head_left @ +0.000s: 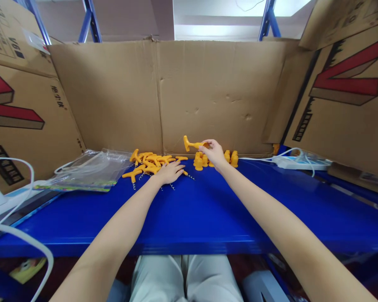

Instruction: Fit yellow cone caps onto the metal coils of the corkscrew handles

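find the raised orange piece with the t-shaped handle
Near the middle of the head view, the T-handled piece is in the right hand, right of the corkscrew pile, just above the leftmost orange caps.

Room is left between the forearms [113,235] over the blue shelf [204,218], while the rear is blocked by corkscrews [151,163], orange caps [198,162] and a cardboard panel [214,92].

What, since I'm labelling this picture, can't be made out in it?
Head view: how many corkscrews there are; the left hand and the overlapping pile hide some.
Head view: the lower end of the held handle, partly covered by the fingers of the right hand.
Head view: some caps, partly behind that hand.
Head view: the thick cable's ends, cut off by the picture's edges.
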Tool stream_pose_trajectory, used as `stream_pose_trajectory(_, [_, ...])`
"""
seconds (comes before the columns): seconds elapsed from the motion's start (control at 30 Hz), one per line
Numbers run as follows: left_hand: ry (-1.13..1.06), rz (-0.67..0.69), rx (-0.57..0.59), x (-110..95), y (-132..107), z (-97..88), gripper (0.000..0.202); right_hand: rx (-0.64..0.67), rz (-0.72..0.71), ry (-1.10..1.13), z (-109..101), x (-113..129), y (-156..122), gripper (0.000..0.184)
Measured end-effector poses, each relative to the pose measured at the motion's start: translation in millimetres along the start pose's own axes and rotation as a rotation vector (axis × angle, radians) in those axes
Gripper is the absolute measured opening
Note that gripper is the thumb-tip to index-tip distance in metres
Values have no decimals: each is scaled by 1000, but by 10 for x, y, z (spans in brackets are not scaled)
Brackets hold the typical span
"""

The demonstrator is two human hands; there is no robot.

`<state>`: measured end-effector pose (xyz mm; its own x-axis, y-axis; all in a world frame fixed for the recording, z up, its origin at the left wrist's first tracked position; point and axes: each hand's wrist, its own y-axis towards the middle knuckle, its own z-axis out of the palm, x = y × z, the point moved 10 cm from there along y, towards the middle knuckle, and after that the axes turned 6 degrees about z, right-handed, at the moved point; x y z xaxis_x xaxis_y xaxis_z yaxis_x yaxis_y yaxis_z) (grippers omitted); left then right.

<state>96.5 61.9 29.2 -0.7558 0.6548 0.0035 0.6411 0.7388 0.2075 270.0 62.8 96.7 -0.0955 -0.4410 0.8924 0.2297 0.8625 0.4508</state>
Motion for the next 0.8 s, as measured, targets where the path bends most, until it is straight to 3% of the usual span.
stream_pose_trajectory(0.07, [14, -20, 73, 8, -6, 62, 49, 16, -94, -202, 118, 7, 5, 22])
stream_pose_trajectory(0.2, [39, -82, 90, 96, -28, 62, 51, 146, -250, -617, 489, -12, -94, 22])
stream_pose_trajectory(0.47, [56, -187, 95, 230, -78, 67, 52, 325, -330, -1357, 1070, -233, -297, 34])
stream_pose_trajectory(0.67, [102, -264, 109, 249, -125, 37, 52, 375, -206, -1540, 1108, -434, -344, 38])
stream_pose_trajectory(0.8, [82, -280, 107, 257, -134, 27, 54, 395, -242, -1535, 1065, -454, -334, 39])
